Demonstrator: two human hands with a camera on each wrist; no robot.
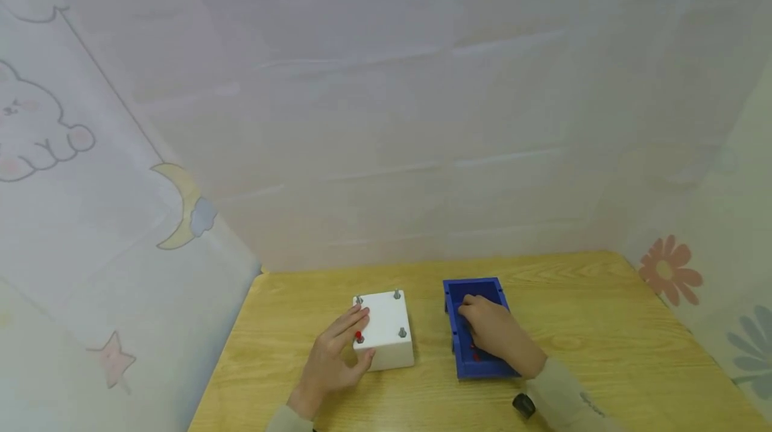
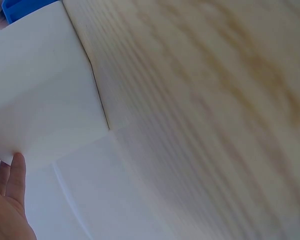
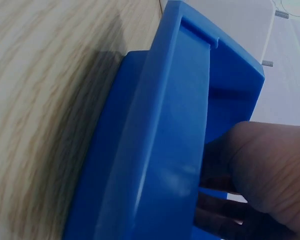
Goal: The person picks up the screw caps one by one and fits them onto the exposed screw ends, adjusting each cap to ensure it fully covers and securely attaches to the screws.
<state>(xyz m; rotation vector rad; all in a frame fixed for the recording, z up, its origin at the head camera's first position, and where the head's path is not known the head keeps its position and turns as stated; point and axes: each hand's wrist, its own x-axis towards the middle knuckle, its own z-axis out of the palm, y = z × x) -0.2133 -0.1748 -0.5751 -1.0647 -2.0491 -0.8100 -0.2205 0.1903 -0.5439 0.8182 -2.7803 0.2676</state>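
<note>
A white box (image 1: 386,319) stands on the table with metal bolts sticking up at its top corners. On the near-left bolt sits a small red piece (image 1: 358,335). My left hand (image 1: 332,360) rests against the box's left side, fingers extended over the top edge and thumb at the front; in the left wrist view its fingertips touch the white wall. To the right is a blue bin (image 1: 488,370) holding a few small red pieces (image 1: 476,356). My right hand (image 1: 491,328) reaches down into this bin. Its fingertips are hidden, so whatever they hold cannot be seen.
A small black object (image 1: 523,405) lies on the wooden table (image 1: 289,305) near my right sleeve. Behind the table hangs a pale sheet (image 1: 386,151), with patterned sheets on both sides. A strip of tabletop separates the box from the bin.
</note>
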